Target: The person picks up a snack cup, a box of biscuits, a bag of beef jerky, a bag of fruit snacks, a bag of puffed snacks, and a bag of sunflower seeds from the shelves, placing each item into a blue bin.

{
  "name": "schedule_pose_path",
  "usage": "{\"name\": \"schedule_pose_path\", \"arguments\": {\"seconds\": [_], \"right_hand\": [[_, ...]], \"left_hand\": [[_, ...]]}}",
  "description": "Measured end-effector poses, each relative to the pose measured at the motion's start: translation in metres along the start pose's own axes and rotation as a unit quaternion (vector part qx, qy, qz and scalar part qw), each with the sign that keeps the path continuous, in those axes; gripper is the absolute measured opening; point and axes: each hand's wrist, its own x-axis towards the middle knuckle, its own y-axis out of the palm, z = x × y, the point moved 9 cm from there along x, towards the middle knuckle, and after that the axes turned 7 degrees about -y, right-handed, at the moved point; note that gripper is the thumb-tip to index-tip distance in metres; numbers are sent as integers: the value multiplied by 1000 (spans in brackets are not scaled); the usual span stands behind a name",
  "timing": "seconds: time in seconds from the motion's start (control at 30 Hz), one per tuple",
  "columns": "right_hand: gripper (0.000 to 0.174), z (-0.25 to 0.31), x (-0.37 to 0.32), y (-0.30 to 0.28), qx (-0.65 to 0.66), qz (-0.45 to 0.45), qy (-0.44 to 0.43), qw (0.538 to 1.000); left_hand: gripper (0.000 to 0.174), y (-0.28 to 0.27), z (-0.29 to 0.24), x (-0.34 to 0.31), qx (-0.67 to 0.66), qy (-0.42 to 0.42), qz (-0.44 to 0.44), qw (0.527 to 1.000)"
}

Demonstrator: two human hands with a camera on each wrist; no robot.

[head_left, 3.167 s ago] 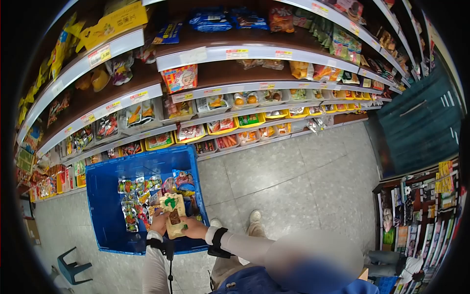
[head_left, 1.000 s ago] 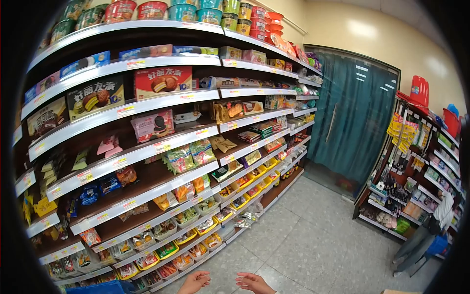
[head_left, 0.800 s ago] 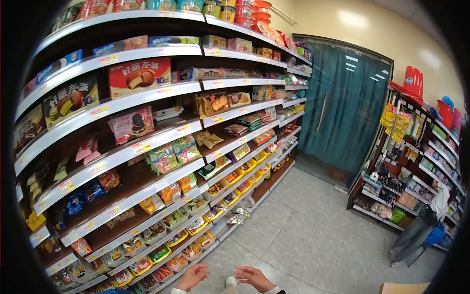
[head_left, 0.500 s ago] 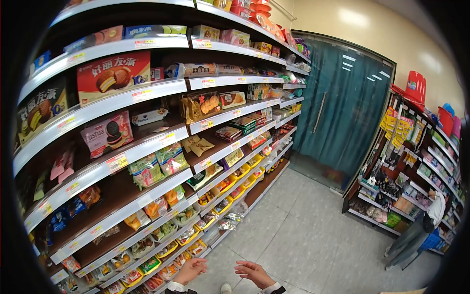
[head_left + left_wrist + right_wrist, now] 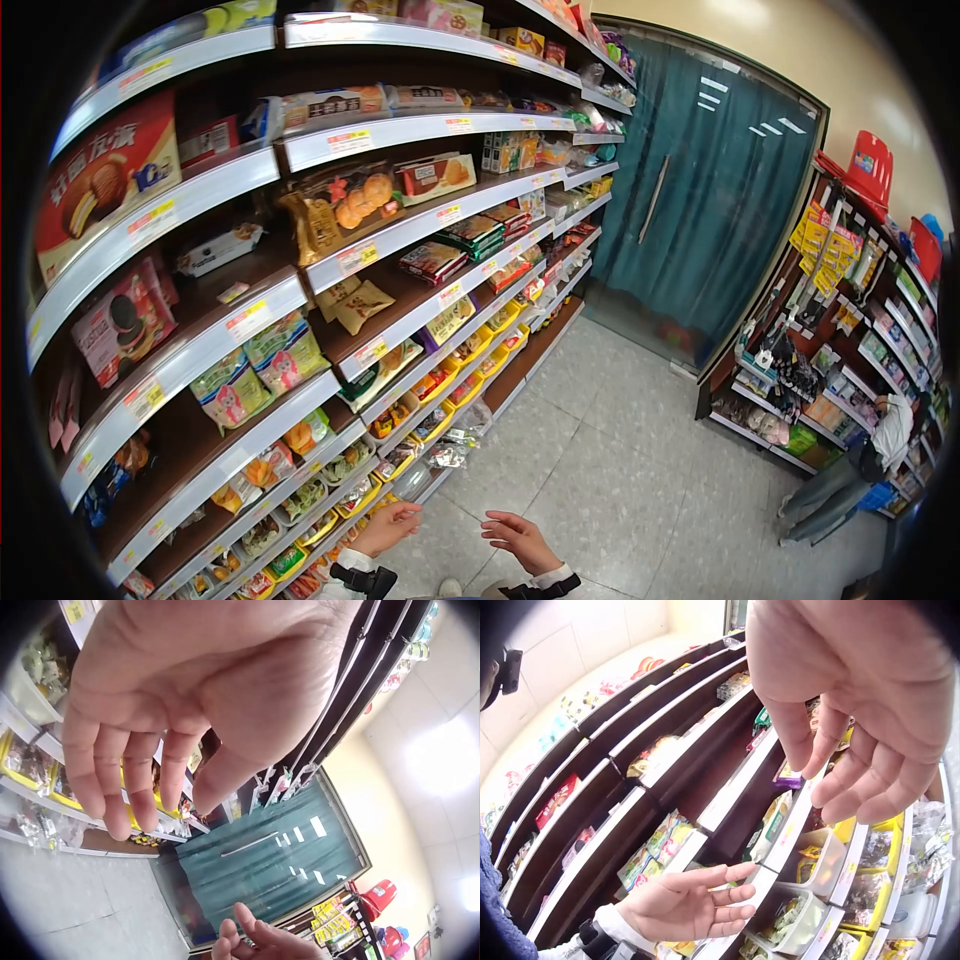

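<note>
My left hand (image 5: 388, 528) is held in front of me at the bottom of the head view, palm inward, fingers loosely bent around nothing. Across from it, my right hand (image 5: 523, 540) is raised with relaxed fingers and holds nothing. A gap separates the two. Closest to the left hand are the lower shelf's yellow bins (image 5: 432, 425) of small packaged snacks. In the right wrist view, a clear tub (image 5: 787, 922) of greenish packets lies beyond the left hand. Higher up are pastel snack bags (image 5: 285, 350) and tan pouches (image 5: 355, 303).
A tall snack shelf (image 5: 330, 330) runs along my left toward a glass door (image 5: 640, 200) with a teal curtain. Grey tiled floor (image 5: 630, 450) lies ahead. On the right, another person (image 5: 885, 440) stands by a second shelf (image 5: 790, 380) topped with a red bucket (image 5: 868, 175).
Earlier, both hands held a beige snack pack over a blue crate; now they are empty and the crate is out of view. The view has moved forward along the shelf toward the door.
</note>
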Motion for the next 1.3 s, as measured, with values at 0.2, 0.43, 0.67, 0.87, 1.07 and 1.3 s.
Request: {"name": "schedule_pose_path", "arguments": {"seconds": [0.2,0.43,0.67,0.87,1.07,1.3], "right_hand": [[34,28,44,-62,15,-22,-3,1000],[33,104,110,-137,4,13,-28,1000],[31,168,146,-212,-12,4,-37,999],[32,174,164,-259,2,-16,-9,1000],[31,178,191,-288,18,-23,-7,1000],[30,218,228,-329,44,-70,-54,995]], "left_hand": [[29,44,-57,49,-9,14,35,999],[30,94,-104,111,-73,2,1,997],[28,157,-156,167,-52,40,7,998],[27,189,-185,195,-51,33,17,998],[27,195,-212,228,-40,55,21,997],[29,206,-266,289,-7,106,61,992]]}}
